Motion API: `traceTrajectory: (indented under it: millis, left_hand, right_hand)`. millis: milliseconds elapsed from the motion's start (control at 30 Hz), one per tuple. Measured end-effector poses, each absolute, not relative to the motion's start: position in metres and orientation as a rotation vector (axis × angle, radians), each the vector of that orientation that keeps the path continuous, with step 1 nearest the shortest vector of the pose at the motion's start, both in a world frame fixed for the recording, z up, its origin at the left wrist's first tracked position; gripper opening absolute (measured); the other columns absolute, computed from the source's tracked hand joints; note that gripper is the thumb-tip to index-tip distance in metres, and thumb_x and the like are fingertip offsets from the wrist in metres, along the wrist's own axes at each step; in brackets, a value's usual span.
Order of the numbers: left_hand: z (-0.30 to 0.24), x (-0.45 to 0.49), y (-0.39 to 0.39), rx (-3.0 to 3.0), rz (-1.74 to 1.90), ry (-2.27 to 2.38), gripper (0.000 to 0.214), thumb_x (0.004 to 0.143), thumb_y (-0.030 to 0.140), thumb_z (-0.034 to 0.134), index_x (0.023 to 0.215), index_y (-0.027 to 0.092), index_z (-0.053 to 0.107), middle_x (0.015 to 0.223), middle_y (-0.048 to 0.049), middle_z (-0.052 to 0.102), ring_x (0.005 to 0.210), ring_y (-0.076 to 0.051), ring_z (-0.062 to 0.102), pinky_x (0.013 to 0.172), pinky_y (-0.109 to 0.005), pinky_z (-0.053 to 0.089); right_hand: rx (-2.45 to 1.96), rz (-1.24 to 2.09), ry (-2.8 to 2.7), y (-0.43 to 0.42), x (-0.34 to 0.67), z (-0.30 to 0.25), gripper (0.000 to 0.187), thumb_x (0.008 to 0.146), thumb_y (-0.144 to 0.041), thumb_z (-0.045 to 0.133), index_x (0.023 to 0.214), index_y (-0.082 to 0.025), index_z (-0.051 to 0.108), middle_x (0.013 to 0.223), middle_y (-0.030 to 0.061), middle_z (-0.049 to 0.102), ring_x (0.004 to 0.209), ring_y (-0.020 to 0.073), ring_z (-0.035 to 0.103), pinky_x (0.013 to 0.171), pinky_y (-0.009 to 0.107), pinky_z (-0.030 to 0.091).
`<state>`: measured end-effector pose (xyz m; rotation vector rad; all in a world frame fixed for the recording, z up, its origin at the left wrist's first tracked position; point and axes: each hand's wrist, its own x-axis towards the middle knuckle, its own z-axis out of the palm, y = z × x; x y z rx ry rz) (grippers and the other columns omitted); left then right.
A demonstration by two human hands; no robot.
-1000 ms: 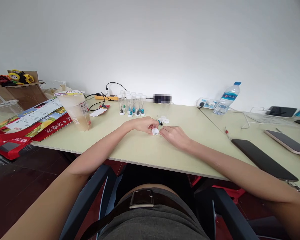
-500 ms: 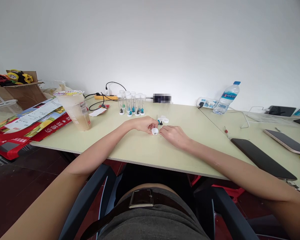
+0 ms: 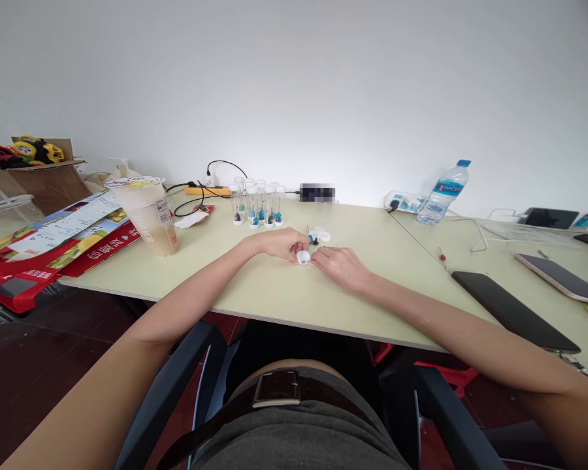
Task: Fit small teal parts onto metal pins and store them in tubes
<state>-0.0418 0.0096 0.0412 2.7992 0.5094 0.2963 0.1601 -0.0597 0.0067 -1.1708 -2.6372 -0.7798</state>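
A small white round cap point(image 3: 303, 257) is tilted so that its hollow side faces me, with a tiny dark bit inside. My left hand point(image 3: 281, 243) pinches the cap at its left edge. At the cap's right side my right hand point(image 3: 340, 264) has its fingers bent together, the tips close to or touching the rim; anything between them is too small to make out. Just beyond the hands lie a small black and blue piece point(image 3: 314, 241) and several white caps point(image 3: 322, 234). Capped clear tubes point(image 3: 257, 203) holding small blue, green and black pieces stand behind my left hand.
A drink cup point(image 3: 149, 219) stands left, near a red printed bag point(image 3: 108, 251) and a cardboard box point(image 3: 44, 183). To the right are a water bottle point(image 3: 444, 192), a power strip point(image 3: 406, 202), cables and a dark phone point(image 3: 514, 311). The table's front edge point(image 3: 294, 321) runs before me.
Both hands stay almost in place around the white cap. My right fingertips have shifted very slightly left, closer against the cap's edge.
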Motion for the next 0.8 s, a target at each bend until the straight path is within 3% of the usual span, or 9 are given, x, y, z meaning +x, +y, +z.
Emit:
traceTrajectory:
  millis: [500, 800]
  left_hand:
    - [0.0408, -0.0423, 0.0096, 2.775, 0.285, 0.53, 0.019, 0.066, 0.022, 0.062, 0.083, 0.015, 0.059, 0.071, -0.0005, 0.057, 0.065, -0.011, 0.052, 0.057, -0.02, 0.034]
    - [0.04, -0.0427, 0.0117, 2.764, 0.284, 0.575, 0.019, 0.064, 0.022, 0.063, 0.081, 0.015, 0.058, 0.07, 0.0, 0.057, 0.064, -0.011, 0.052, 0.055, -0.02, 0.034]
  right_hand:
    - [-1.172, -0.798, -2.641, -0.0585, 0.1608, 0.0041, 0.03, 0.095, -0.023, 0.029, 0.088, -0.014, 0.057, 0.081, 0.0075, 0.062, 0.069, 0.0151, 0.054, 0.05, 0.027, 0.02]
    - [-1.245, -0.592, -2.569, -0.0595, 0.1586, 0.0039, 0.027, 0.093, -0.025, 0.033, 0.088, -0.016, 0.058, 0.085, 0.0076, 0.061, 0.069, 0.0154, 0.054, 0.052, 0.026, 0.026]
